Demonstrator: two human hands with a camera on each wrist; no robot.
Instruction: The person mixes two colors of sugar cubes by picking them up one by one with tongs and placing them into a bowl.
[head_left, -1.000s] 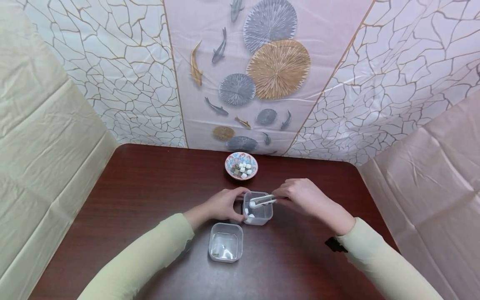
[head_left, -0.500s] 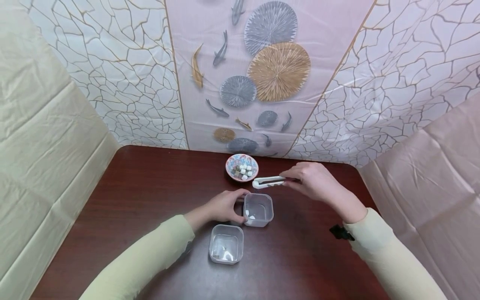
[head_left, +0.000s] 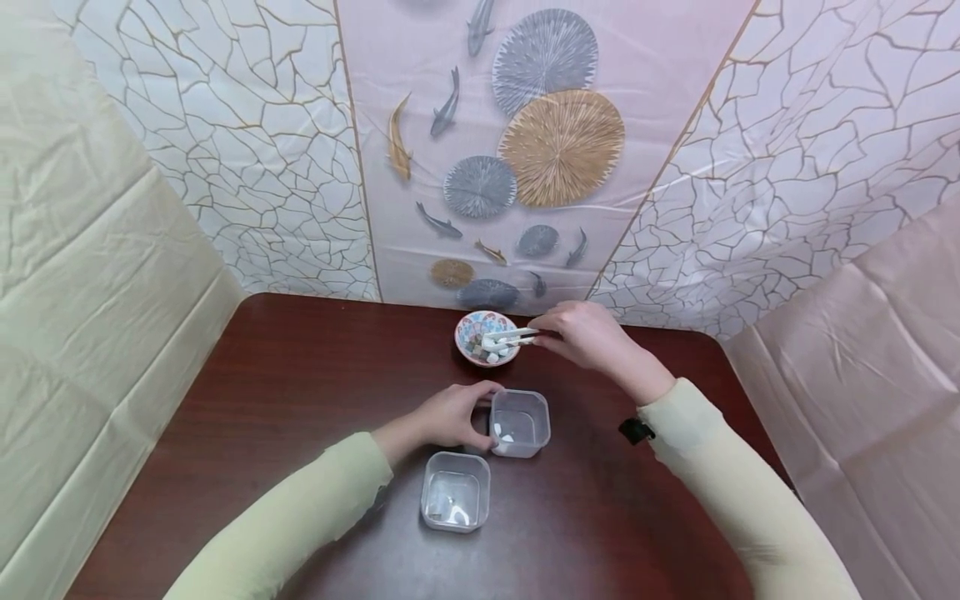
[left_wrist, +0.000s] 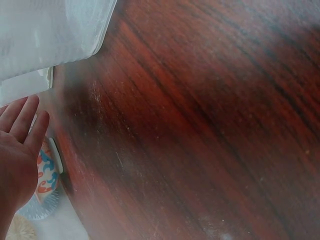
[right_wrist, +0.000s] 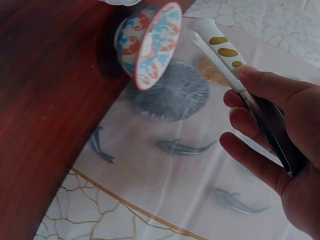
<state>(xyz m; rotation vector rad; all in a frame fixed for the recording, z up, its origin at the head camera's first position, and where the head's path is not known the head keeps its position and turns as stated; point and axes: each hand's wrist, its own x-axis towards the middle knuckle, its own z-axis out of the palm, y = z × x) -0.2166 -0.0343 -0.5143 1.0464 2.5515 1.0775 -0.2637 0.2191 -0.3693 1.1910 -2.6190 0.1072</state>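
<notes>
My right hand (head_left: 588,337) grips a pair of small tongs (head_left: 512,337) with white tips. In the right wrist view the tongs (right_wrist: 225,52) show gold spots and metal handles. Their tips are over the patterned bowl (head_left: 467,327), among white and brown cubes (head_left: 492,357). My left hand (head_left: 450,417) holds the left side of a clear square plastic container (head_left: 536,429), thumb in front and fingers behind. Inside it lie a few white pieces (head_left: 504,435). The left wrist view shows the left fingers (left_wrist: 22,120) near the container's wall.
A second clear container (head_left: 455,492) stands nearer me, just front-left of the first, with a small brownish piece in it. The dark red wooden table (head_left: 300,375) meets a patterned cloth backdrop (head_left: 480,250) behind the bowl. Cloth walls flank both sides.
The right hand carried the tongs from over the held container, where they had a white cube between their tips, up and back to the bowl. The left hand stayed at the container.
</notes>
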